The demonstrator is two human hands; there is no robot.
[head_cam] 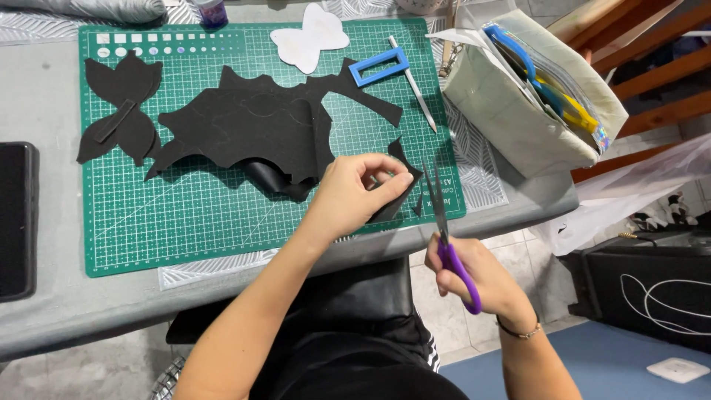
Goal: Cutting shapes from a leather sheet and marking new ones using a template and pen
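While we pinch the small black piece [396,194] in the left hand [355,194], its fingers closed on the upper edge, we keep it lifted just over the near right corner of the green cutting mat [192,222], where the blades can reach it freely. Our right hand [474,274] is wrapped through the purple handles of the scissors [444,230], fingers curled tight, the blades pointing away from us, just beside the piece's right edge and, as far as we can tell, nearly closed. To cut cleanly, we judge it best to feed the material into the blades by turning the left hand, not the scissors, and to keep the thumb back from the cutting line. We use long, deep strokes, not snips at the tip. The large black sheet [252,130] lies left of the piece on the mat, so we hold our work clear of it.
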